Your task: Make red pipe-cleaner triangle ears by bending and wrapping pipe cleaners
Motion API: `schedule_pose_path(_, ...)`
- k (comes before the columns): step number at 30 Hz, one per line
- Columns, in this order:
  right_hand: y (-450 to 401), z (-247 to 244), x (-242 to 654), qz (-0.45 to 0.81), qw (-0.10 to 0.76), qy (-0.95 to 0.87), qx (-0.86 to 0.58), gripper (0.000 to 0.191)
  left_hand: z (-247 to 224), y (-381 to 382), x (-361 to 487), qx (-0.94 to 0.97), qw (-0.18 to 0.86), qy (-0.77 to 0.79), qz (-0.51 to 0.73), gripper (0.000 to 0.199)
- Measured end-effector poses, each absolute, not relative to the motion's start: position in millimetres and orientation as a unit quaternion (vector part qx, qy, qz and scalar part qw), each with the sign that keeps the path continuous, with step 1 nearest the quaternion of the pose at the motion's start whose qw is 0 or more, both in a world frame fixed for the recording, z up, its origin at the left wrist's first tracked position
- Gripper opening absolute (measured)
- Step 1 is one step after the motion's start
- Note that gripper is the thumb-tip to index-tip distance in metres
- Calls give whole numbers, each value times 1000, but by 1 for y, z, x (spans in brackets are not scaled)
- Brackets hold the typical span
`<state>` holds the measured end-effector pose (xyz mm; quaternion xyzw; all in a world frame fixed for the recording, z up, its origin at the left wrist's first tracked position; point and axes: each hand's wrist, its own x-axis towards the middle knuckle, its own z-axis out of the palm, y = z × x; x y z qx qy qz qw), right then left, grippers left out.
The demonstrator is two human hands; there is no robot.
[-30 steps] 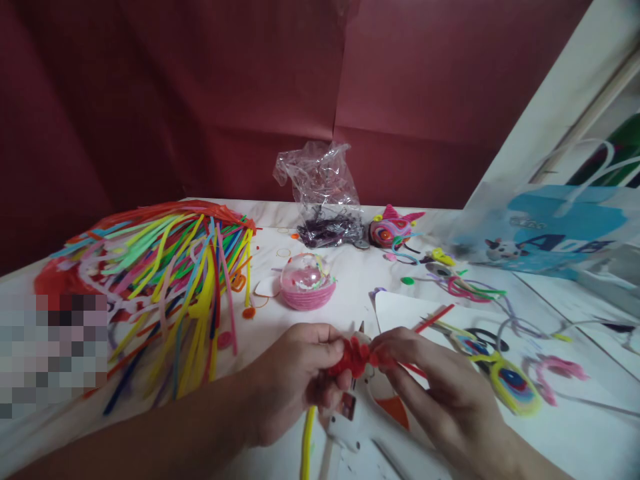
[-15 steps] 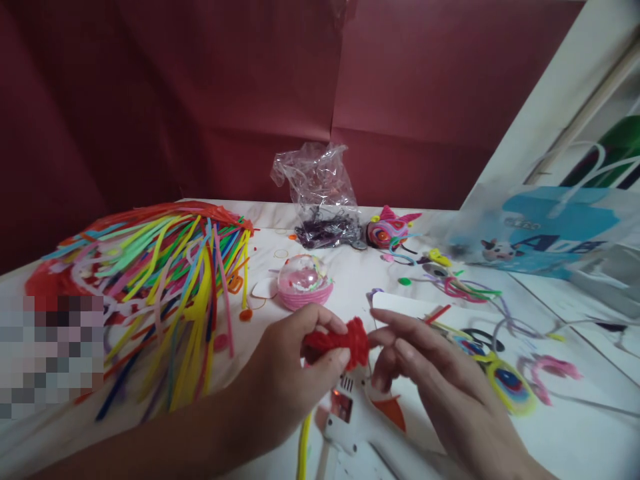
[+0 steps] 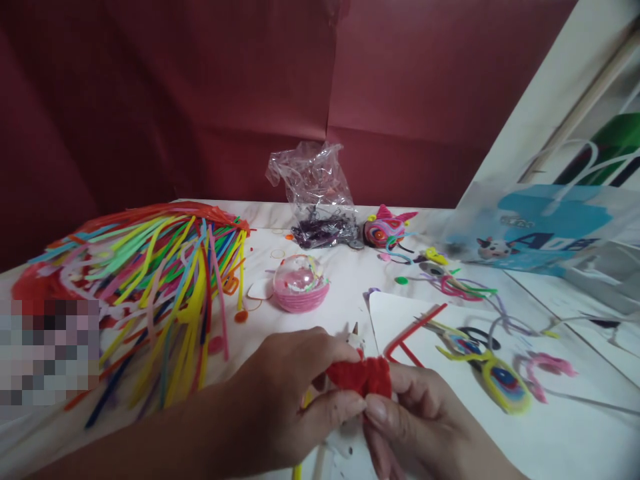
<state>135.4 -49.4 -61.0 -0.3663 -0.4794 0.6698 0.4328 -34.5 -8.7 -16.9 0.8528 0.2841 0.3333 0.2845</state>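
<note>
My left hand (image 3: 290,400) and my right hand (image 3: 425,427) meet low in the middle of the view, both pinching a small red pipe-cleaner piece (image 3: 363,377) between thumbs and fingers. A white glue gun (image 3: 356,337) lies on the table under the hands; only its nozzle tip shows above them. A bent red pipe cleaner (image 3: 410,333) lies on a white sheet (image 3: 500,413) just right of the hands.
A big pile of coloured pipe cleaners (image 3: 150,280) fills the left. A pink-and-clear ball (image 3: 301,283), a clear plastic bag (image 3: 315,193), a pink coiled figure (image 3: 385,230), scissors and coiled scraps (image 3: 500,380) and a blue gift bag (image 3: 550,227) stand around.
Both hands have dropped lower and closed together on the red piece; the right hand, apart from it half a second ago, now grips it. The glue gun is mostly covered.
</note>
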Motion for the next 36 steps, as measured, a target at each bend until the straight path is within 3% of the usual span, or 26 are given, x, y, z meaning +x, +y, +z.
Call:
schedule_pose_path(5,-50,-59,138,657,451,-476,-372,38,-13,-10,-32,805,395,326,299,20)
schedule_pose_path(11,-52,-51,141,613,456,-502,-405,36,-14,-2,-28,628,635,357,273,3)
schedule_pose_path(14,-49,-52,144,595,475,-509,-402,36,-15,2,-28,589,675,351,274,11)
schedule_pose_path(26,-43,-50,146,582,471,-527,-401,38,-15,2,-28,613,643,365,277,16)
schedule_pose_path(33,-47,-58,141,607,425,-521,-424,38,-28,-9,-23,697,545,365,290,11)
schedule_pose_path(36,-47,-56,142,581,440,-527,-437,40,-28,-6,-26,682,540,370,325,18)
